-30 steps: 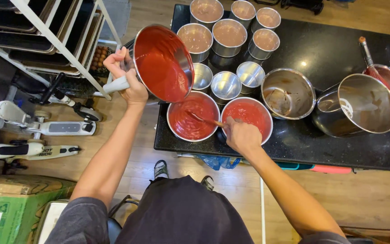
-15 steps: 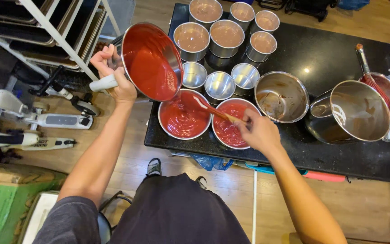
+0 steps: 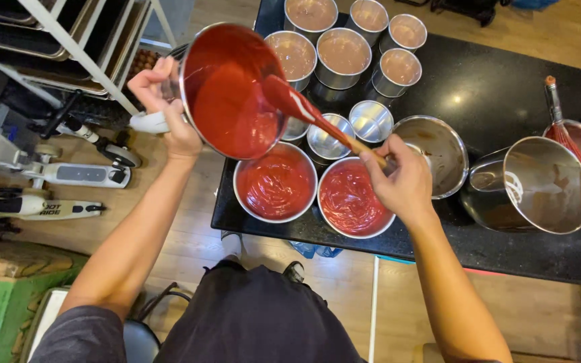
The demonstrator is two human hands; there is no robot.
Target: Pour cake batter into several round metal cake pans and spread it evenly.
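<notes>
**Red batter, tipped bowl, spatula inside**

Head view. Black table (image 3: 506, 87) over wood flooring; a rack of trays at upper left, scooters on the floor beneath it.

Count: two round pans of red batter, left pan (image 3: 275, 183) and right pan (image 3: 352, 197), touching side by side at the near edge. Six tins of brown batter (image 3: 344, 50) clustered at the far end. Three small empty tins (image 3: 370, 121) between the two groups. One empty steel bowl (image 3: 435, 151), one large mixer bowl (image 3: 543, 185), one bowl with a red whisk (image 3: 566, 134) at right.

Left hand (image 3: 166, 101): grip closed round the rim and handle of the red-coated mixing bowl (image 3: 233, 94), held tilted above the left pan.

Right hand (image 3: 401, 181): grip closed on the wooden handle of the red spatula (image 3: 290, 101), blade against the bowl's inner wall.

Change: half a second ago the spatula tip hovered low over the pans; now it is raised into the bowl.
</notes>
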